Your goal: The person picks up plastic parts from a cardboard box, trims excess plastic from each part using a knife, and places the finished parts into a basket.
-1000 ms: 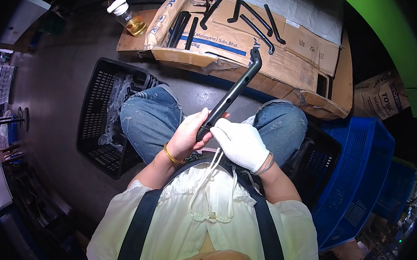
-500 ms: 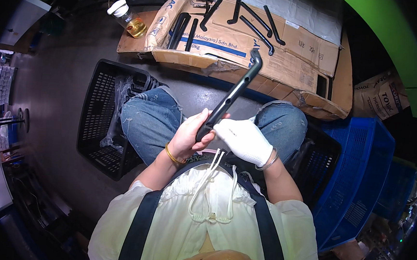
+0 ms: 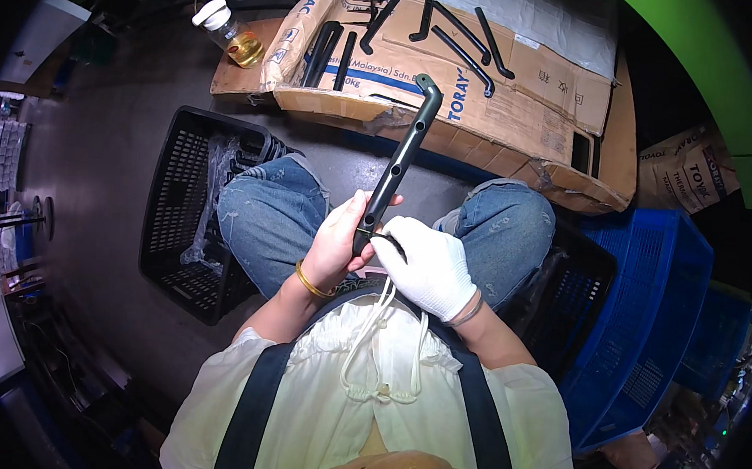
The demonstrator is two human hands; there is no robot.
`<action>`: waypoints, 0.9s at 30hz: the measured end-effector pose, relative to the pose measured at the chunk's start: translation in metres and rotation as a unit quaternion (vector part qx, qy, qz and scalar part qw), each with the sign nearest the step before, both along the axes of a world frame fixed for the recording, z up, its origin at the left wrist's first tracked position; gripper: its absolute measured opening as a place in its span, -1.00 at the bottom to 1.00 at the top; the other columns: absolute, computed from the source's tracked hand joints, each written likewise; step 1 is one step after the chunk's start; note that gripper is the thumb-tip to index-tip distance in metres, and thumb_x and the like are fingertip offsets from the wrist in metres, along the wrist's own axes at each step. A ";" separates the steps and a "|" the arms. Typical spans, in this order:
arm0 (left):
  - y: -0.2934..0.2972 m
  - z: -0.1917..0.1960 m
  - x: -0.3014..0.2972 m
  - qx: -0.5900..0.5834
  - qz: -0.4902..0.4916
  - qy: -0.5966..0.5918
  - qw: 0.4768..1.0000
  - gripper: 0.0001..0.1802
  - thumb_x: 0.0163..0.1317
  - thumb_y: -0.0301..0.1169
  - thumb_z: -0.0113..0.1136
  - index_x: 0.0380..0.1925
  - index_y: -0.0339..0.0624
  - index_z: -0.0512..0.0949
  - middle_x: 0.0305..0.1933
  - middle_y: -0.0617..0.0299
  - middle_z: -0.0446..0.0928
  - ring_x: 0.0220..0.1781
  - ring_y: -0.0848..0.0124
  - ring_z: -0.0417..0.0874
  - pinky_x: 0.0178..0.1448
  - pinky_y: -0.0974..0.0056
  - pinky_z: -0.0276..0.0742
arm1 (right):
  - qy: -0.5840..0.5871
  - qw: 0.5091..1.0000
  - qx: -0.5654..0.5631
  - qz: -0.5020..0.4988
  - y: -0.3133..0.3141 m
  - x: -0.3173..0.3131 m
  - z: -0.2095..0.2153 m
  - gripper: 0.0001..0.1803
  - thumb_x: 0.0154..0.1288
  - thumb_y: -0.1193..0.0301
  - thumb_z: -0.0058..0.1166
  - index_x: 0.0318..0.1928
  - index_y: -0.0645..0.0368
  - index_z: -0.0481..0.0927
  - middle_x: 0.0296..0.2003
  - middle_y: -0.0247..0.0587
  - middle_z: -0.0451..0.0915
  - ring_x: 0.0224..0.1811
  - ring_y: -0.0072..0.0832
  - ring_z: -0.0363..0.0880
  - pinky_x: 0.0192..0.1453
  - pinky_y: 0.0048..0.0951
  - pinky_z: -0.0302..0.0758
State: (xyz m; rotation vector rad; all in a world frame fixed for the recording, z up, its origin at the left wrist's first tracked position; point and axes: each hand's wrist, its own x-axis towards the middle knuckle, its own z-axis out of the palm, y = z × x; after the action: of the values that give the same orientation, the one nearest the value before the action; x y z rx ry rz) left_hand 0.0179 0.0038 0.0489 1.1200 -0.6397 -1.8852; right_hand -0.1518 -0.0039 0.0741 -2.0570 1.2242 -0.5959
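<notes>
Far left, black plastic crate with perforated walls (image 3: 171, 177) on the grey floor, crumpled clear film inside; same place as half a second ago. Just above and right of it, clear jar with white lid and amber liquid (image 3: 231, 37), unmoved.

Next, bare left hand (image 3: 337, 232), gold-coloured bangle (image 3: 310, 282) at the wrist: fingers curled around the lower end of a black tube with holes along its side and a bent upper end (image 3: 402, 153). The tube is held between the knees, slanting up and away. Change here: its bent end has swung left and the shaft stands steeper, so the blue print on the cardboard (half covered earlier) lies uncovered.

Right hand in white knitted glove (image 3: 430, 264), silver-coloured bangle (image 3: 472, 309) at the wrist: fingers drawn in narrow at the tube's lower end. It has turned slightly; the dark mark seen on the glove is out of sight. A dark sliver shows by the thumb; cannot tell what it is, or whether the fingers grip it.

Beyond, flattened brown cardboard (image 3: 523, 131) carrying loose black bent rods (image 3: 464, 62), all as before. Far right, tall blue plastic crate (image 3: 665, 342), unshifted.
</notes>
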 end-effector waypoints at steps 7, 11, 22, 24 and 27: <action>0.001 0.007 -0.003 -0.003 0.014 -0.008 1.000 -0.40 0.61 -0.07 -0.44 0.17 -0.34 0.45 -0.69 0.40 0.33 -0.83 0.68 0.10 -0.72 0.57 0.08 | -0.005 1.000 -0.012 -0.002 0.001 0.001 0.001 -0.81 0.35 0.23 0.09 -0.26 0.07 0.61 -0.44 -0.21 0.62 -0.48 -0.18 0.66 -0.39 -0.24 0.58; 0.001 0.005 -0.004 -0.005 0.015 -0.018 1.000 -0.40 0.61 -0.07 -0.44 0.17 -0.33 0.45 -0.70 0.40 0.32 -0.83 0.68 0.10 -0.72 0.57 0.08 | -0.006 1.000 -0.011 0.001 0.001 0.001 0.001 -0.81 0.35 0.23 0.09 -0.27 0.06 0.60 -0.46 -0.21 0.61 -0.48 -0.19 0.66 -0.40 -0.24 0.58; 0.005 -0.003 -0.008 -0.010 0.060 -0.004 0.998 -0.43 0.61 -0.07 -0.40 0.17 -0.28 0.47 -0.55 0.40 0.38 -0.79 0.71 0.14 -0.73 0.55 0.08 | 0.013 0.999 0.028 0.024 0.000 0.004 0.001 -0.80 0.40 0.23 -0.03 -0.26 0.04 0.57 -0.48 -0.24 0.64 -0.47 -0.23 0.67 -0.39 -0.25 0.59; 0.005 -0.003 -0.010 -0.011 0.067 -0.005 0.998 -0.42 0.61 -0.07 -0.41 0.17 -0.30 0.46 -0.58 0.40 0.38 -0.80 0.71 0.12 -0.73 0.55 0.06 | 0.010 0.999 0.034 0.020 0.000 0.004 0.002 -0.80 0.41 0.24 -0.04 -0.26 0.05 0.56 -0.48 -0.24 0.64 -0.47 -0.23 0.67 -0.39 -0.25 0.60; 0.004 -0.002 -0.017 -0.010 0.075 -0.017 0.997 -0.41 0.60 -0.07 -0.41 0.16 -0.33 0.45 -0.62 0.40 0.36 -0.81 0.70 0.09 -0.73 0.55 0.05 | 0.006 0.999 0.037 0.015 0.000 0.001 0.000 -0.80 0.41 0.25 -0.06 -0.26 0.06 0.55 -0.48 -0.25 0.65 -0.47 -0.24 0.68 -0.39 -0.26 0.60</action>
State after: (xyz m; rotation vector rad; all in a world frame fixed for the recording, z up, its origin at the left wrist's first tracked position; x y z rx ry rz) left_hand 0.0009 0.0076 0.0470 1.1577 -0.5762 -1.7314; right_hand -0.1508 -0.0040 0.0741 -2.0151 1.2019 -0.5175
